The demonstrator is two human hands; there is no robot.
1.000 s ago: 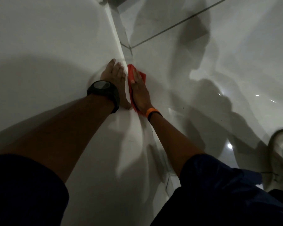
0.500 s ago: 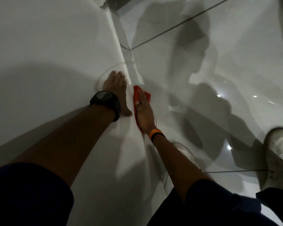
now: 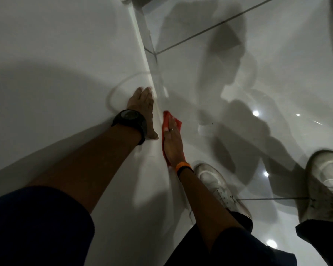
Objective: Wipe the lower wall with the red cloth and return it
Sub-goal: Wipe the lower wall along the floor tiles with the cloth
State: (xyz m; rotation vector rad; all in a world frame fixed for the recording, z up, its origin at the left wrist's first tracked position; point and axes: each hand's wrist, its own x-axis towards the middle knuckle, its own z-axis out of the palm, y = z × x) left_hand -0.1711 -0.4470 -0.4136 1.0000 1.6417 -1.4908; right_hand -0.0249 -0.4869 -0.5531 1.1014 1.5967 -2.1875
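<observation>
Pressing flat against the lower wall, the left hand lies open with fingers stretched toward the far corner, gripping nothing; a black watch sits on its wrist; just to its right, past the pale skirting strip at the foot of the wall, the right hand lies palm-down with fingers extended on the red cloth, pinning it rather than closing a grip round it; the cloth shows beyond the fingertips and along the hand's left edge, where wall meets floor; whether it touches the skirting or only the floor tile cannot be told; an orange band circles the right wrist; a thin ring shows on one finger.

Compared with a second ago, the right hand and cloth have slid nearer along the base of the wall, away from the far tile joint; the left hand has shifted the same way, though less, so the cloth now lies level with the watch instead of beside the left fingertips; a white shoe has come into view just near the right wrist, and the other white shoe at the right edge shows more fully than before; dark sleeves fill the near corners.
</observation>
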